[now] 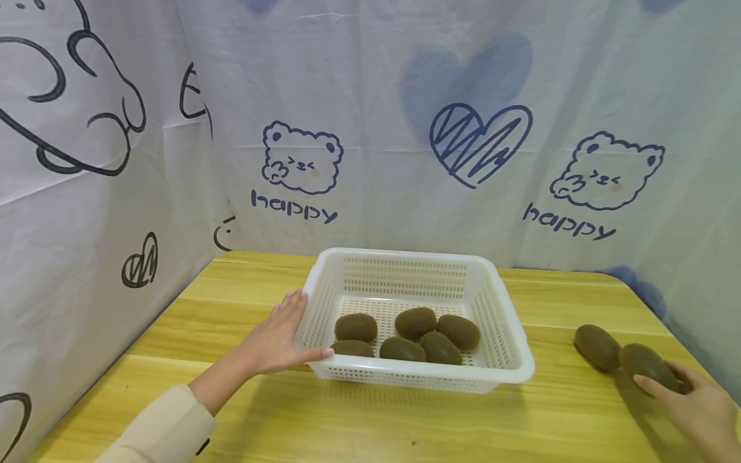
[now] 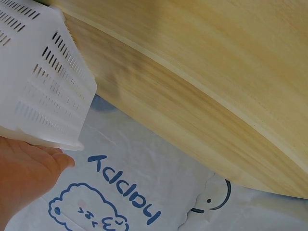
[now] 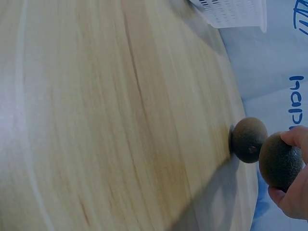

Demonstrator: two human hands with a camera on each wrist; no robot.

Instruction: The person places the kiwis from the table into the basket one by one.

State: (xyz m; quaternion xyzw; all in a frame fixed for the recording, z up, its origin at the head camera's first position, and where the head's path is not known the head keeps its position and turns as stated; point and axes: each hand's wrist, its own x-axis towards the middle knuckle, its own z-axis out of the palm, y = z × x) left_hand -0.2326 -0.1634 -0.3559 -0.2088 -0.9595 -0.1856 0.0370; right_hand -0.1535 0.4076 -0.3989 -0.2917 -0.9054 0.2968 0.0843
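Observation:
A white plastic basket point(image 1: 417, 370) stands mid-table with several brown kiwis point(image 1: 403, 349) lying in its near half. My left hand point(image 1: 278, 337) rests on the basket's left rim, fingers along the side and thumb across the front corner; the left wrist view shows the hand point(image 2: 31, 171) against the rim. On the right, my right hand point(image 1: 703, 402) pinches a kiwi point(image 1: 647, 365) between thumb and fingers. Another kiwi point(image 1: 596, 347) lies on the table just beyond it. The right wrist view shows the held kiwi point(image 3: 280, 162) raised off the table.
The wooden table point(image 1: 359, 424) has its back edge close behind the basket. White curtains point(image 1: 382, 77) with blue bear and heart drawings hang behind it and at both sides.

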